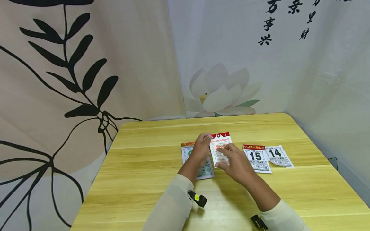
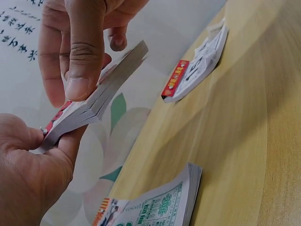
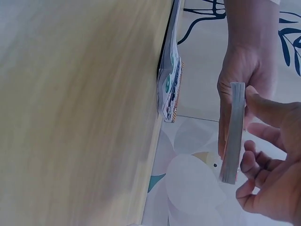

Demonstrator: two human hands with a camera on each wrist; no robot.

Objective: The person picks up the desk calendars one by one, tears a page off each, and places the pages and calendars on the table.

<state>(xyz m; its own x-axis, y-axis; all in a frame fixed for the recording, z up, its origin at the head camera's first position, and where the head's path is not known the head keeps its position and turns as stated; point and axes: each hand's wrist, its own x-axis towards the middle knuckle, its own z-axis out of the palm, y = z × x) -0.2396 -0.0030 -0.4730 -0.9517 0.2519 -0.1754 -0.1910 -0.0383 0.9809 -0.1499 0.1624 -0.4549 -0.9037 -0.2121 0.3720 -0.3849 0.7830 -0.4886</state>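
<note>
My left hand (image 1: 201, 149) holds up a thick tear-off calendar (image 1: 222, 142) with a red header and red print, gripping it by its left side. My right hand (image 1: 237, 162) is at its front; the thumb and bent fingers touch the face near the right edge. In the right wrist view the page block (image 3: 233, 136) stands edge-on, all visible right fingers on one side. Behind and under the left forearm lies a second calendar (image 1: 206, 171) with green print and an orange striped header, partly hidden.
To the right on the wooden table (image 1: 138, 179) lies a red-headed calendar (image 1: 255, 157) showing 15. A loose torn sheet (image 1: 277, 154) showing 14 touches its right side. Printed curtains (image 1: 138, 64) hang behind and beside the table.
</note>
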